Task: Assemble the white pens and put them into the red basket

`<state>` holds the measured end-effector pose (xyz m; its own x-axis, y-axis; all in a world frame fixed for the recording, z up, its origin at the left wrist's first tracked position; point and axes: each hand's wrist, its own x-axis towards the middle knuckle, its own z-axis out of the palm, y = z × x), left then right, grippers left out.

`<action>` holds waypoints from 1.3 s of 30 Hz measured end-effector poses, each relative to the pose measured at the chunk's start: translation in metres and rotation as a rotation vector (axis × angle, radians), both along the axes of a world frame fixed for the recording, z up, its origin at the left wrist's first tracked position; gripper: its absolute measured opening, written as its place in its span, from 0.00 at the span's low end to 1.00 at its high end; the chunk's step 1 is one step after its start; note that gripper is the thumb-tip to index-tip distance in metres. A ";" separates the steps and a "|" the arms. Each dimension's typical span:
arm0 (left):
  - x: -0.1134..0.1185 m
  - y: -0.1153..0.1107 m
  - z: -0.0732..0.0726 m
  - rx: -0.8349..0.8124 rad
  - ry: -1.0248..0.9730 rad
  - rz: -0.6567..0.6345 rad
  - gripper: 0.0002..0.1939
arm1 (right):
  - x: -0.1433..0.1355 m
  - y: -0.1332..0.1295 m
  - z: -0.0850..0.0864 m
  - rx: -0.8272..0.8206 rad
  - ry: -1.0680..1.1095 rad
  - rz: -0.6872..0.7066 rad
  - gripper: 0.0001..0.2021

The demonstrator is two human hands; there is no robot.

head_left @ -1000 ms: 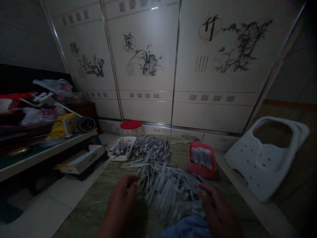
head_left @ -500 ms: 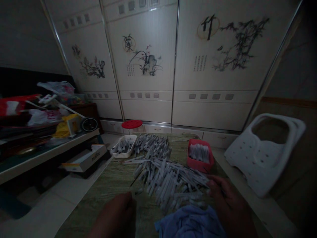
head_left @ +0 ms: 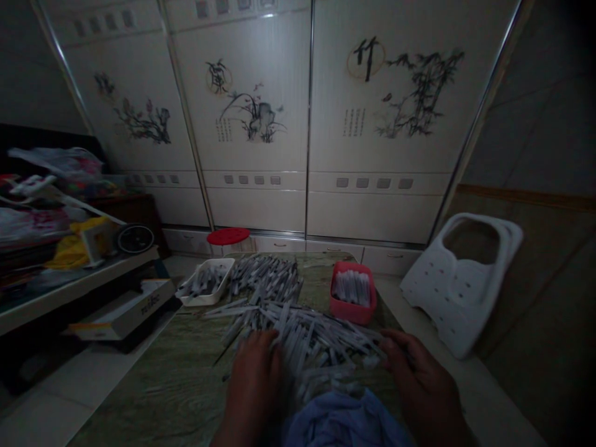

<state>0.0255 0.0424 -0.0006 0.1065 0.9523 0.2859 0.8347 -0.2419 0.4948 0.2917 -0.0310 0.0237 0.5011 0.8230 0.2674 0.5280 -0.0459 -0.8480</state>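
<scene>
The left hand (head_left: 254, 379), which was drawn back over bare wood-grain near the table's near edge 0.5 s ago, has been brought forward again to the near left side of the loose pen-like tubes (head_left: 298, 341), so that both hands are now at the heap. Its fingers are curled and blurred; whether anything is gripped in them cannot be told. The right hand (head_left: 421, 385) has been kept by the table's right edge, its thumb and fingers drawn close together at the outer end of the heap; whether they are clamped on a tube cannot be told either. The tubes are spread over the middle of the table (head_left: 153, 385), from near the far edge down to a crumpled blue cloth (head_left: 344, 422) at the near edge. More are held in 2 containers: a white tray (head_left: 198, 302) by the far left corner, where they lie jumbled, and a red tub (head_left: 351, 313) by the right edge, where they are lined up more evenly. Beyond the far edge, a red stool (head_left: 228, 236) is placed before sliding wardrobe doors (head_left: 256, 205) painted with plants. On the left, a low bench (head_left: 28, 313) is loaded with bags; on the right, a white plastic panel (head_left: 465, 285) is propped. The room is dimly lit.
</scene>
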 end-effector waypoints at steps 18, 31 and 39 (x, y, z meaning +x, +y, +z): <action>-0.005 0.010 -0.001 0.009 0.266 0.219 0.15 | 0.006 0.002 -0.007 -0.033 0.039 0.039 0.20; -0.013 -0.003 0.026 0.164 -0.237 0.093 0.13 | 0.000 0.006 -0.013 -0.014 -0.107 0.151 0.17; 0.009 -0.025 0.041 -0.098 -0.494 -0.179 0.12 | -0.034 0.004 -0.011 0.098 -0.464 0.456 0.19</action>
